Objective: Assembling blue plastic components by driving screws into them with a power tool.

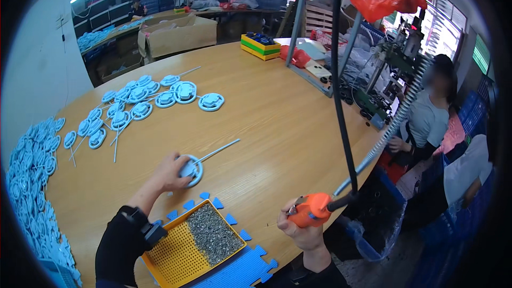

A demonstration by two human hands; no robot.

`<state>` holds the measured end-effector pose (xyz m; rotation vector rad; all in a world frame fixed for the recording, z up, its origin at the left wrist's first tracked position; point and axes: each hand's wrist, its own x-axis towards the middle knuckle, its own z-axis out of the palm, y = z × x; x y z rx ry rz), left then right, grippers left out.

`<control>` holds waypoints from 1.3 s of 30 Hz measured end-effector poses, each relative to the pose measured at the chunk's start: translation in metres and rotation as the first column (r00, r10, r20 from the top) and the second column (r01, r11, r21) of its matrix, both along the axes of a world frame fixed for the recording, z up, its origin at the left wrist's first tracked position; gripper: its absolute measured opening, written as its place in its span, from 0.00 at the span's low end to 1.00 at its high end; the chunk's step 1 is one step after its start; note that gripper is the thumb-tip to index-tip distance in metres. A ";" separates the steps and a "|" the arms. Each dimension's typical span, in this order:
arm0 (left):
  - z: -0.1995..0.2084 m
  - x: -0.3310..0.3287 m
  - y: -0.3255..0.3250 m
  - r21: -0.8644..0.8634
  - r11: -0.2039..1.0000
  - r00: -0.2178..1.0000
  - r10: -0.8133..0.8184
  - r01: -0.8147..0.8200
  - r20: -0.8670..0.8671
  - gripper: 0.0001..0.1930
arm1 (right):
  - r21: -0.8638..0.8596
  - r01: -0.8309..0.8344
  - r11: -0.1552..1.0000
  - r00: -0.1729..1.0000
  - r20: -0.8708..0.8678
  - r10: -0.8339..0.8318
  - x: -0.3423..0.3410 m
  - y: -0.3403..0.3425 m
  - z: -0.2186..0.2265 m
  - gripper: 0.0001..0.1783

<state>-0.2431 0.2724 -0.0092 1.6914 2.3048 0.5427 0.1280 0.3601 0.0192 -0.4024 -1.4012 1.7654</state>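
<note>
My left hand (172, 173) grips a light-blue round plastic part with a thin stem (198, 172), which rests on the table with its stem pointing away to the right. The fingers curl over the part's left side and hide some of it. In my right hand (304, 234) is an orange electric screwdriver (313, 209), held above the table's right front edge; its tip is hidden from view. Between my arms lies a yellow perforated tray (169, 258), its right half covered with small metal screws (213, 234).
Loose blue parts (140, 94) lie across the wooden table (266, 112), with a large heap (32, 165) at the left. A blue foam mat (242, 271) sits under the tray. A black cable (341, 106) and coiled hose (400, 114) hang right. A person (434, 112) sits beyond.
</note>
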 end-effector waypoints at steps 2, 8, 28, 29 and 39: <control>-0.009 0.001 -0.032 0.021 0.996 0.996 0.091 -0.090 -0.025 0.32 | 0.005 0.036 0.999 0.999 -0.002 -0.036 0.011 -0.005 0.001 0.24; -0.033 -0.010 -0.220 0.015 0.836 0.820 0.542 -0.549 -0.186 0.30 | 0.006 -0.172 0.985 0.985 0.036 0.171 0.006 -0.030 0.019 0.20; 0.002 0.231 -0.367 0.181 0.503 0.504 0.863 -0.845 -0.040 0.31 | 0.144 -0.499 0.854 0.816 -0.254 0.520 -0.145 -0.177 0.025 0.21; 0.004 0.238 -0.357 0.210 0.514 0.525 0.851 -0.832 -0.004 0.32 | 0.146 -0.501 0.853 0.817 -0.247 0.522 -0.155 -0.179 0.023 0.21; -0.009 0.286 -0.301 0.125 0.974 0.981 0.192 -0.188 -0.017 0.30 | 0.034 -0.502 0.864 0.820 -0.299 0.488 -0.193 -0.189 0.002 0.19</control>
